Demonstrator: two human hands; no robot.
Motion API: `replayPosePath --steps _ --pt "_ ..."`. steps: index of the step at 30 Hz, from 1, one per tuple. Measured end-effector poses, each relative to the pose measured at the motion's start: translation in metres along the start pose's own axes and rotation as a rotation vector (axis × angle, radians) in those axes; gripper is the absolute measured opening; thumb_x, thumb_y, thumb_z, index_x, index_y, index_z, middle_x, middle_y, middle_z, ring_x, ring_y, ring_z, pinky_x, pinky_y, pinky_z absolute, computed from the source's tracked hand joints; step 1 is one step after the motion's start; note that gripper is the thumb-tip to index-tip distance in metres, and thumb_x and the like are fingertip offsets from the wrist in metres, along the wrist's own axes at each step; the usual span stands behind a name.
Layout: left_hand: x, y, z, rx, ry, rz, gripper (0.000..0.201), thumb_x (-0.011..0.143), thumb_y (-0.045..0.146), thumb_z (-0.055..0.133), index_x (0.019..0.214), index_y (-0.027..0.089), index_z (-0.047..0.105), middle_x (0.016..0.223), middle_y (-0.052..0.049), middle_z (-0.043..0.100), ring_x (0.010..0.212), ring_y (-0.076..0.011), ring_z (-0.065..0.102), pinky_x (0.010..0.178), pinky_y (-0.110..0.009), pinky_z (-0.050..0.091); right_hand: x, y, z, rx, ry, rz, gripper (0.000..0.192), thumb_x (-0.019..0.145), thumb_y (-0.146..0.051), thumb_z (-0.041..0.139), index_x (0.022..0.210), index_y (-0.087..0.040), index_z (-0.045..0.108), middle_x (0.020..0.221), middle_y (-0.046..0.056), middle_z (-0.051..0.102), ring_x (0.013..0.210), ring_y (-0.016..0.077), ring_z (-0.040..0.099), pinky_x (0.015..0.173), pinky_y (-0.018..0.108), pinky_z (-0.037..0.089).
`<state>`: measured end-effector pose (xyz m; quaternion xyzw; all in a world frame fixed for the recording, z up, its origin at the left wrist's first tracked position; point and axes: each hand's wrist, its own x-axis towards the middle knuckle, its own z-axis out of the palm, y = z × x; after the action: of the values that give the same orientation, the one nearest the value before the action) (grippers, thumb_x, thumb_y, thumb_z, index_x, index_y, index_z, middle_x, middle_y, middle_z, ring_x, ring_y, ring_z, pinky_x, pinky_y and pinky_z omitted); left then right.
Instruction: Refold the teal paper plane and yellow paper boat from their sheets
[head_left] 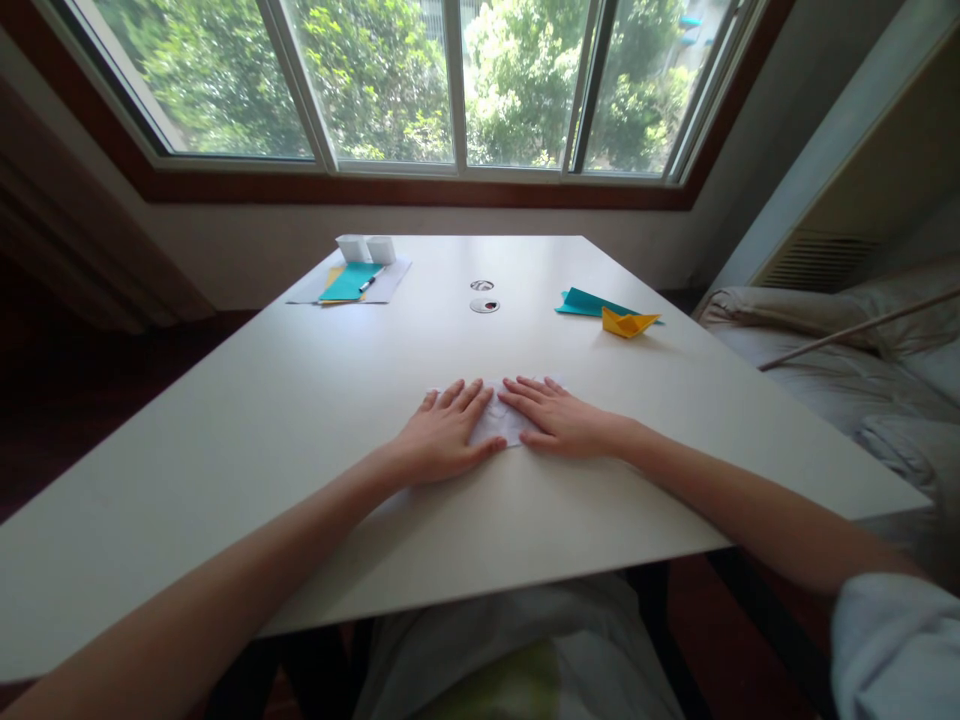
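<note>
Both hands lie flat, fingers spread, pressing a white folded paper sheet (499,422) near the middle of the white counter (300,420): the left hand (444,440) covers its left part, the right hand (559,420) its right. Neither grips anything. Far right sits a yellow folded paper boat (628,322).

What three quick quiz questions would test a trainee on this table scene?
1. True or false: both hands lie flat on the white paper.
2. Which folded thing sits nearest the yellow paper boat? A) teal paper B) pen C) white boxes
3. Fill in: the left hand and right hand rest on the white ____.

Key: 1 true; 2 A; 3 table.
</note>
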<state>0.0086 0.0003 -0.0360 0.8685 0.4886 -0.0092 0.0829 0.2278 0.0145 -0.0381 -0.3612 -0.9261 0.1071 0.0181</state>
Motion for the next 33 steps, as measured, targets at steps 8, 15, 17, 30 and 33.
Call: replayPosePath --steps 8,15,17,30,33 --pt "0.000 0.001 -0.002 0.013 -0.014 0.001 0.084 0.079 0.072 0.018 0.144 0.019 0.015 0.151 -0.006 0.014 0.137 -0.0291 0.012 0.108 -0.050 0.013 0.005 0.004 -0.007 -0.012 -0.042 0.027 0.071 0.083 -0.043 0.045 0.144 -0.018 0.019 0.150 0.009 0.019 0.136 0.0280 0.017 0.110 0.046 0.015" --pt "0.001 0.001 -0.003 0.023 -0.045 -0.003 0.084 0.080 0.072 0.015 0.145 0.020 0.010 0.151 -0.005 0.010 0.138 -0.0282 0.010 0.108 -0.050 0.012 0.008 0.008 -0.007 -0.001 -0.077 0.024 0.076 0.083 -0.052 0.041 0.145 -0.021 0.009 0.152 0.008 0.007 0.138 0.0285 0.010 0.110 0.048 0.010" --pt "0.000 0.000 -0.005 0.034 -0.062 -0.006 0.084 0.080 0.072 0.015 0.145 0.019 0.009 0.151 -0.006 0.009 0.138 -0.0278 0.009 0.108 -0.051 0.012 0.007 0.009 -0.007 0.011 -0.103 0.022 0.078 0.084 -0.058 0.036 0.145 -0.019 0.007 0.151 0.009 0.007 0.138 0.0270 0.007 0.110 0.049 0.005" --pt "-0.017 -0.028 -0.036 0.084 -0.351 -0.093 0.092 0.078 0.071 0.025 0.144 0.011 0.000 0.150 -0.010 -0.001 0.139 -0.0274 0.005 0.106 -0.055 0.016 -0.010 0.026 -0.017 0.093 -0.204 0.201 0.100 0.071 -0.076 0.037 0.144 -0.021 -0.004 0.151 0.009 -0.005 0.138 0.0310 -0.001 0.107 0.057 -0.004" --pt "-0.020 -0.032 -0.040 0.091 -0.376 -0.129 0.101 0.073 0.074 0.031 0.144 0.009 0.000 0.149 -0.014 0.000 0.138 -0.0301 0.005 0.106 -0.054 0.016 -0.015 0.033 -0.020 0.087 -0.226 0.231 0.106 0.068 -0.077 0.042 0.144 -0.019 -0.003 0.151 0.011 -0.003 0.137 0.0331 0.000 0.106 0.059 -0.003"
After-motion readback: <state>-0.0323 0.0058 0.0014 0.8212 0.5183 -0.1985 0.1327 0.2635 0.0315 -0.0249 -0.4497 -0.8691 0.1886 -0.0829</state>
